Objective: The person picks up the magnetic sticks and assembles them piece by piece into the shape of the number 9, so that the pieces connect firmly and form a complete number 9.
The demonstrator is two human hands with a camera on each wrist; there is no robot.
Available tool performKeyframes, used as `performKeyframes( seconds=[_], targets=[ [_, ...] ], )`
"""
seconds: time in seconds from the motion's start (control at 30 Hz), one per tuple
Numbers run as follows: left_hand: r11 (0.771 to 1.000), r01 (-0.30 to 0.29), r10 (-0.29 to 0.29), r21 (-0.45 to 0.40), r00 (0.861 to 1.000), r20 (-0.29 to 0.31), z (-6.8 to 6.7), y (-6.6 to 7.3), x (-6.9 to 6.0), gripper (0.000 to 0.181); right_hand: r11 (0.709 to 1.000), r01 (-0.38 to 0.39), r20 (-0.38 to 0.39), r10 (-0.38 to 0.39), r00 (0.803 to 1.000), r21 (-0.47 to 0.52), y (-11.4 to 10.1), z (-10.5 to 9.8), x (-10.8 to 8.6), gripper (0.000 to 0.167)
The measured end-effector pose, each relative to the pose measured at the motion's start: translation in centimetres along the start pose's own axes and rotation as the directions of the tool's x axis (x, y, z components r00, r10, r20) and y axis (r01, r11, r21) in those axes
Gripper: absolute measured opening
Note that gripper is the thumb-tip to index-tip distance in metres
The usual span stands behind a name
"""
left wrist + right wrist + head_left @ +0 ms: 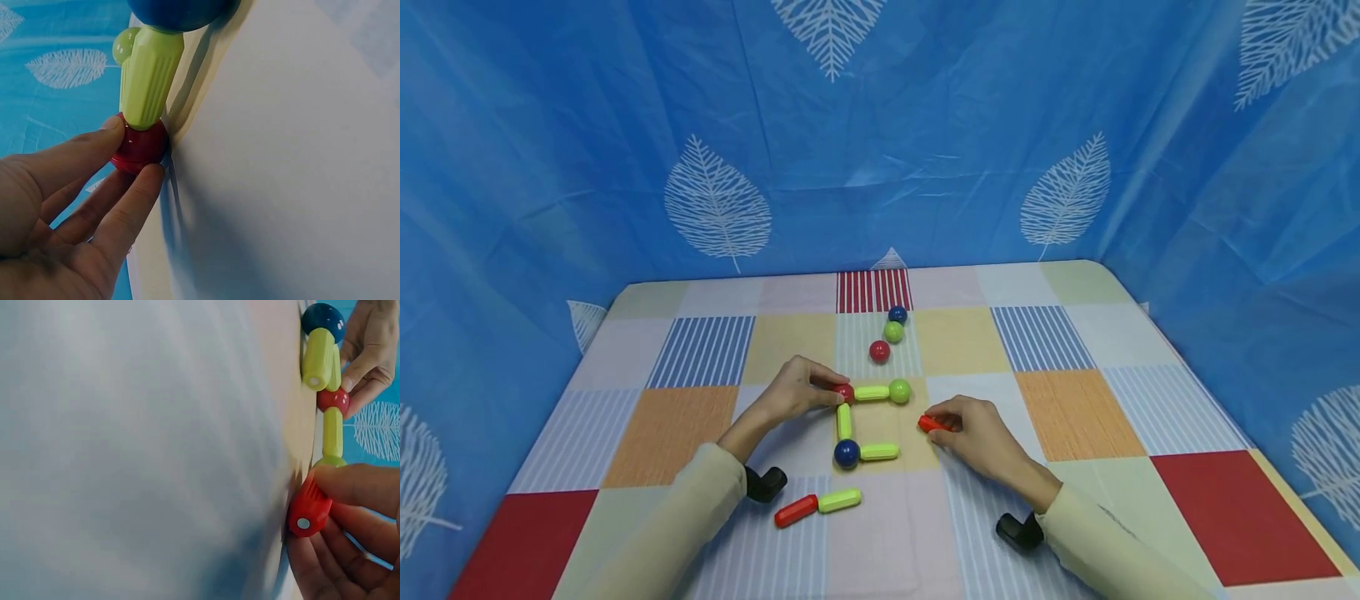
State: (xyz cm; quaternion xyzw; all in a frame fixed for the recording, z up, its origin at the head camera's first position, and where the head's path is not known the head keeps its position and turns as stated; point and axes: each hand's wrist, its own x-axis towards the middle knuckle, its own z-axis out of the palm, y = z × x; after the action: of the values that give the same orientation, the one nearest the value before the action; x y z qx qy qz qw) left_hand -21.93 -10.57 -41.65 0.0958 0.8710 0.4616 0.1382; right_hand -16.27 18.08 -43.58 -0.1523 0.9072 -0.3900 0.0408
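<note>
Reaching in over the near side of the table: two cream sleeves [700,500], each with a black wrist fitting [766,483] just beside the cuff. Nearest loose items, one red stick [796,511] and one lime stick [840,500], lying end to end on a patchwork cloth [1240,517] of plain and striped squares. Behind them, one dark blue ball [847,453], with a short lime bar [880,452] running off it to the right and a second lime bar [845,422] running away from the person. Right hand [977,429]: closed to the width of a red bar [931,423], thumb on one side and fingers on the other; the bar, a small pale disc on its end, sits to the right of the joined pieces, apart from them. Left hand [801,392]: thumb and fingertips pinching a red ball [142,150] at the far left corner of the same set. From that ball, a third lime bar [872,392] going right to a green ball [899,391]. Farther back, three loose balls: red [879,352], then green [893,332], then blue [897,314]. Last, a blue curtain [910,108] printed with white leaves [718,200].
</note>
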Motion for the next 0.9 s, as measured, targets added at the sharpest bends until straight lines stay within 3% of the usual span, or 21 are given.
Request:
performKeyframes(
  seconds=[0.2, 0.4, 0.9],
  targets=[
    [1.000, 0.012, -0.012, 0.004, 1.000, -0.009, 0.0, 0.1, -0.1, 0.025, 0.987, -0.106, -0.007, 0.107, 0.994, 0.119, -1.0, 0.8, 1.6, 0.022],
    [1.000, 0.002, -0.002, 0.022, 1.000, -0.009, -0.1, 0.1, -0.2, 0.025, 0.957, -0.217, -0.042, 0.229, 0.973, 0.191, -1.5, 1.4, 2.7, 0.020],
    [1.000, -0.018, 0.018, 0.019, 1.000, -0.003, 0.0, -0.1, 0.1, 0.026, 0.918, -0.310, -0.036, 0.329, 0.944, 0.249, -2.4, 2.2, 3.1, 0.025]
  ],
)
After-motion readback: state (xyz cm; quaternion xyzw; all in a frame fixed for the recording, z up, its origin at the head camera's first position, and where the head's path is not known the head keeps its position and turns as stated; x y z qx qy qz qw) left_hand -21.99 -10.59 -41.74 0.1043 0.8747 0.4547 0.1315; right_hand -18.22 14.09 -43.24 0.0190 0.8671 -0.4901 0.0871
